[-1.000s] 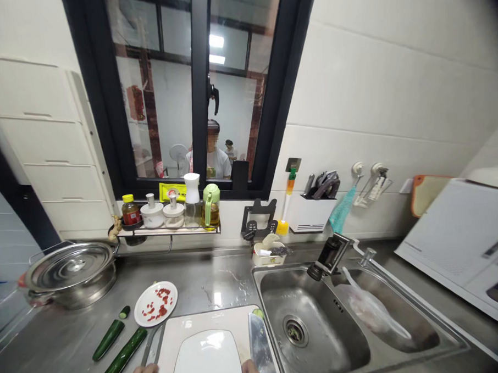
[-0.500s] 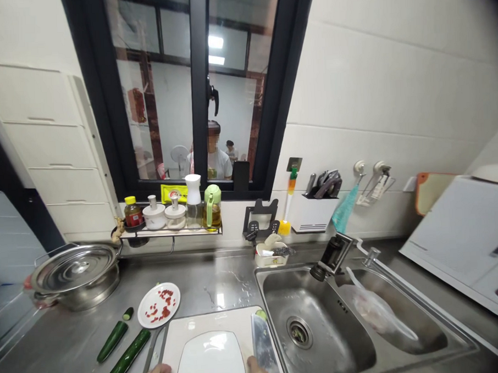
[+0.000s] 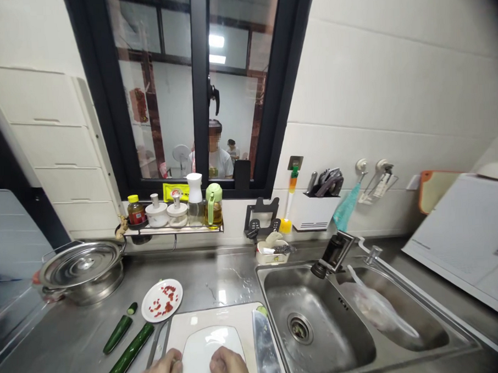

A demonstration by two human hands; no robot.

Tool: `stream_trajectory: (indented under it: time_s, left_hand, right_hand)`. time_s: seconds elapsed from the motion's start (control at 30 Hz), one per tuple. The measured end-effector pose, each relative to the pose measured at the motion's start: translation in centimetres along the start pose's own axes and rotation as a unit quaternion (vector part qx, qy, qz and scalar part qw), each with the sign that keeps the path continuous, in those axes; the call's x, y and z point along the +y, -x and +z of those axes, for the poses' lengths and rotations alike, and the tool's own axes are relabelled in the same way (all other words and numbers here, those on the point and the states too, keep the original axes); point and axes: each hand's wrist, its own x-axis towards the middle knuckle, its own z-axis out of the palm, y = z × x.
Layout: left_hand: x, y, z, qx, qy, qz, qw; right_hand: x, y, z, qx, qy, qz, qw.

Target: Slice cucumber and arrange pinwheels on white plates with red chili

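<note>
A white plate with rounded sides (image 3: 210, 339) lies on a pale cutting board (image 3: 184, 321). My left hand (image 3: 163, 370) is at the plate's left edge with its fingers curled together; whatever they hold, if anything, is hidden. Over the right part of the plate is my right hand (image 3: 229, 367), also with curled fingers, its contents hidden too. A broad knife blade (image 3: 266, 345) lies along the board's right side, beside a cucumber end (image 3: 261, 311). Left of the board lie a long cucumber (image 3: 127, 359), a shorter cucumber piece (image 3: 117, 335) and a small stub (image 3: 132, 308).
A small white plate (image 3: 149, 303) bears red bits. Behind it to the left stands a lidded steel pot (image 3: 85, 270). To the right is a double sink (image 3: 321, 321) with a plastic bag (image 3: 378, 307) in it. A condiment rack (image 3: 174, 230) hangs below the window.
My right hand has moved left from beside the plate to over it. My left hand has shifted right, up to the plate's left edge. The view has shifted slightly.
</note>
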Motion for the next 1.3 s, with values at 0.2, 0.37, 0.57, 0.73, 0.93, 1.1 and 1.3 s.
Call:
stream_trajectory:
  time_s: [0.2, 0.37, 0.57, 0.73, 0.93, 1.1, 1.3]
  left_hand:
    - [-1.8, 1.3, -1.1, 0.044, -0.067, -0.040, 0.996]
    - [-1.2, 1.9, -1.2, 0.098, -0.111, -0.033, 0.988]
    - [-0.9, 2.4, -1.8, 0.085, -0.082, -0.042, 0.992]
    - [-1.0, 2.3, -2.5, 0.131, 0.038, -0.052, 0.989]
    - [2.0, 1.3, -3.7, 0.087, 0.393, 0.018, 0.915]
    - [5.0, 0.8, -5.2, 0.045, 0.461, 0.079, 0.883]
    - [6.0, 0.8, -5.6, 0.086, 0.478, 0.060, 0.872]
  right_hand:
    - [0.3, 0.9, -0.7, -0.011, -0.024, -0.002, 1.000]
    - [-0.2, 1.1, -1.2, -0.023, -0.046, -0.025, 0.998]
    - [-0.5, 1.3, -1.5, -0.028, -0.058, -0.027, 0.998]
    - [-1.2, 1.0, -1.6, -0.025, -0.067, -0.033, 0.997]
    - [-4.8, -1.4, -1.8, -0.034, -0.150, -0.085, 0.984]
    - [-7.7, -2.7, -2.4, -0.076, -0.199, -0.136, 0.967]
    - [-7.9, -2.8, -3.3, -0.043, -0.218, -0.154, 0.963]
